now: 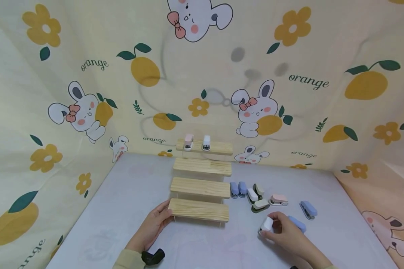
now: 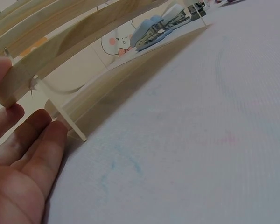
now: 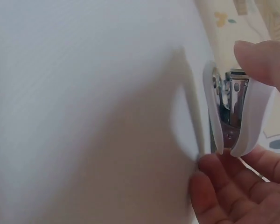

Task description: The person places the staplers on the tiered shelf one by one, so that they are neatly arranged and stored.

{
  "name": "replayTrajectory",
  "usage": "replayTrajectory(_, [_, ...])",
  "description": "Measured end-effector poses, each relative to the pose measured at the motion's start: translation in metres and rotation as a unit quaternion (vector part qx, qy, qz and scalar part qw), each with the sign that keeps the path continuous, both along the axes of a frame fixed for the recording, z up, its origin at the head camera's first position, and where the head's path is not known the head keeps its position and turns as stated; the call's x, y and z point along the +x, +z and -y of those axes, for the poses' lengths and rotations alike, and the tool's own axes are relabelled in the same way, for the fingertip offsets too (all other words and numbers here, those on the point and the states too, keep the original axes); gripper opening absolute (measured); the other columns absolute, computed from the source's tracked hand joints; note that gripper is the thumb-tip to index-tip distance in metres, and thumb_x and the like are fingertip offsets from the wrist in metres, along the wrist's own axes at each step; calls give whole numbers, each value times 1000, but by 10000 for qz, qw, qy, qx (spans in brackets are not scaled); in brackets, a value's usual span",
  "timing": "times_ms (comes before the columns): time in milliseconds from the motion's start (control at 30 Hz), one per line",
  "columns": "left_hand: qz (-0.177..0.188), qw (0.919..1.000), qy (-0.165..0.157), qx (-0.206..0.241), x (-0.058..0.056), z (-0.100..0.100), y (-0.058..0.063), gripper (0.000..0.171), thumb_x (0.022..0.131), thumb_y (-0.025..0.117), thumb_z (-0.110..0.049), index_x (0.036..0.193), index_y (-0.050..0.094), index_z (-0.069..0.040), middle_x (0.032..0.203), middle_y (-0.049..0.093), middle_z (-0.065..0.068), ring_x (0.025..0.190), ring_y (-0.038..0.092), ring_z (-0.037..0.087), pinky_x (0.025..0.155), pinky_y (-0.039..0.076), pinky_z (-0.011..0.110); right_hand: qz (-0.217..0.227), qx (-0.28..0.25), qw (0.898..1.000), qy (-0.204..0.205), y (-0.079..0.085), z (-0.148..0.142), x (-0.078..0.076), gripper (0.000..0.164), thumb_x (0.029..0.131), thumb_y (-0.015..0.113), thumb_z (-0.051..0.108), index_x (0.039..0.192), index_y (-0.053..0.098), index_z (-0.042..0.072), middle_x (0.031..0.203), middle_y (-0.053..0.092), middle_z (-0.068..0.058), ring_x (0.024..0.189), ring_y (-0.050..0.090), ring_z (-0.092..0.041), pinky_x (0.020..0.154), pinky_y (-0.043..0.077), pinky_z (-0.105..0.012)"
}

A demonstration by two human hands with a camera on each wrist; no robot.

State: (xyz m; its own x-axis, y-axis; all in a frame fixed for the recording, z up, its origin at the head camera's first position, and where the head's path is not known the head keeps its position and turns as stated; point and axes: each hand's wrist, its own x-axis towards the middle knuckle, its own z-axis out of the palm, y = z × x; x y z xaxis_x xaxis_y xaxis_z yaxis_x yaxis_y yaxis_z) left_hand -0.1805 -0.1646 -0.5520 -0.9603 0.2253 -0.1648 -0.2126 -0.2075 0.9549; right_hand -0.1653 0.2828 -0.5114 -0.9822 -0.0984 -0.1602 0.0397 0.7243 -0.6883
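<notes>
A tiered wooden display rack (image 1: 199, 210) stands on the white table, its light boards stepping up toward the back. My left hand (image 1: 154, 225) pinches the left end of the lowest board; in the left wrist view the thumb lies over the board's end and a fingertip under it, beside a thin leg (image 2: 67, 119). To the right, my right hand (image 1: 287, 232) grips a small white stapler (image 1: 266, 224) between thumb and fingers. In the right wrist view that stapler (image 3: 257, 116) is held close to the tabletop, its metal inside showing.
On the top board sit a pink stapler (image 1: 188, 142) and a white stapler (image 1: 206, 142). Right of the rack lie several more mini staplers, including a pink one (image 1: 278, 199) and a blue one (image 1: 308, 209). Another blue stapler (image 1: 297, 223) lies behind my right hand. Printed cloth (image 1: 202, 74) walls the table.
</notes>
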Motion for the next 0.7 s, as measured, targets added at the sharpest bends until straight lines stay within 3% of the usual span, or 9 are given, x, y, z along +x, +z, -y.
replayTrajectory(200, [-18, 10000, -33, -15, -1, 0, 0, 69, 98, 58, -29, 151, 24, 0, 154, 25, 22, 137, 33, 31, 111, 33, 38, -217, -394, 9989, 122, 16, 9, 1, 65, 76, 82, 38, 124, 50, 7, 108, 58, -7, 90, 58, -18, 74, 52, -28])
replayTrajectory(367, [28, 10000, -6, 36, 0, 0, 2, 69, 97, 59, -28, 151, 24, -1, 154, 26, 22, 138, 33, 30, 112, 31, 39, -1000, -652, 9922, 351, 30, 17, -2, 63, 77, 83, 32, 124, 51, 4, 110, 59, -9, 90, 59, -18, 74, 55, -29])
replayTrajectory(500, [27, 10000, 6, 30, 0, 1, 5, 69, 97, 58, -28, 151, 24, -1, 154, 26, 22, 138, 33, 30, 113, 30, 40, -1526, -545, 9857, 465, 45, 24, -7, 63, 78, 82, 34, 125, 50, 5, 107, 61, -8, 90, 60, -18, 77, 56, -34])
replayTrajectory(700, [36, 10000, -6, 33, 0, 0, 5, 69, 97, 58, -27, 151, 24, 0, 154, 26, 23, 138, 33, 31, 112, 30, 40, -1635, -457, 9846, 427, 69, 33, -19, 65, 82, 78, 39, 130, 44, 11, 112, 60, -8, 91, 60, -19, 77, 56, -35])
